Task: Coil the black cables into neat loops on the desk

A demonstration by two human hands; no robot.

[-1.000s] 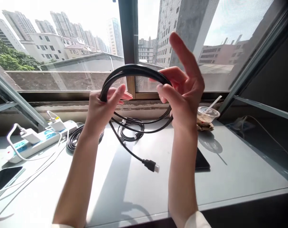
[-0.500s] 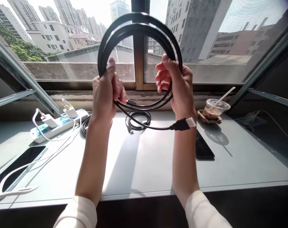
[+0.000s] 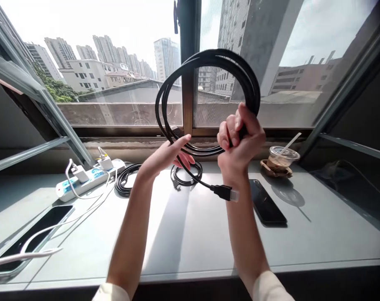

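A coiled black cable (image 3: 252, 90) is held up in front of the window, gripped on its right side by my right hand (image 3: 242, 133), whose fingers are wrapped round the loops. My left hand (image 3: 171, 156) is at the lower left of the coil, fingers apart and the thumb pointing right, near or against the strands. One cable end with a black plug (image 3: 222, 192) hangs below the loops, in front of my right wrist. The other end (image 3: 176, 131) shows partly by the left side of the coil.
On the white table (image 3: 202, 238) lie two more coiled cables (image 3: 187, 173), (image 3: 124, 179) at the back. A power strip (image 3: 91, 179) with chargers and a phone (image 3: 36, 234) are at left. Another phone (image 3: 267, 202) and a lidded cup (image 3: 282, 158) are at right.
My left hand has loosened from the coil and opened, moving right and down. My right hand has closed round the loops. The coil sits lower and further right, and the view has tilted up.
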